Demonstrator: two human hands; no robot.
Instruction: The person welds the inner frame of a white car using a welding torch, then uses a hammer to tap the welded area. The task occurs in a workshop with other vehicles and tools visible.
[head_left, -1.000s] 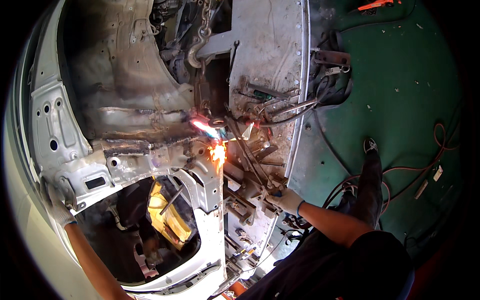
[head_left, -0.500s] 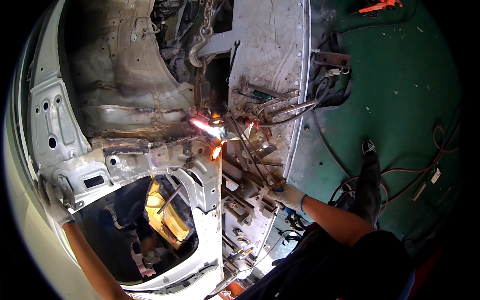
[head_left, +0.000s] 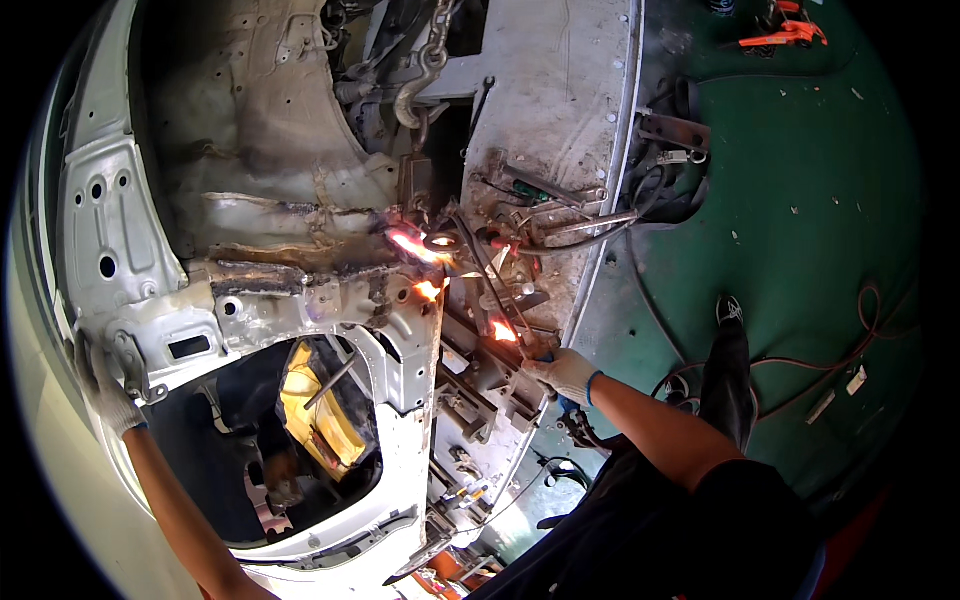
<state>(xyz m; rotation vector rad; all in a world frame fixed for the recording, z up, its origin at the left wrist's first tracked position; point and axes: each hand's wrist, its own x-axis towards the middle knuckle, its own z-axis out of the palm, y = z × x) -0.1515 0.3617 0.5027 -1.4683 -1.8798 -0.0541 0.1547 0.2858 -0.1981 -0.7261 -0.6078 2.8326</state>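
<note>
The green floor [head_left: 800, 250] spreads along the right; on the left lies the pale vehicle body [head_left: 330, 540], its bare metal pierced with round holes and crossed by scorched, ragged seams; below those seams a large opening shows a dark interior; between body and floor runs the grey metal counter [head_left: 540, 60], scattered with tools and metal blocks.

A dark red hose [head_left: 800, 361] loops over the floor; a yellow piece [head_left: 318, 410] leans inside the opening, a rod slanting across it; a chain hook [head_left: 408, 105] hangs above the seams; an orange tool [head_left: 785, 37] lies on the floor at the upper right.

The torch [head_left: 490, 275], long and slender, slants over the counter, its far end near the seams; the gloved right hand [head_left: 565, 375] has its fingers closed around the near end, beside a small blue part; the gloved left hand [head_left: 105, 385] lies on the body's outer edge, left of the opening, its fingers extended and loose, gripping nothing that shows.

A pink-white flame [head_left: 418, 248] burns at the seam; a smaller orange flame [head_left: 430, 290] glows just below it; a bright spot [head_left: 504, 331] shines near the right hand.
</note>
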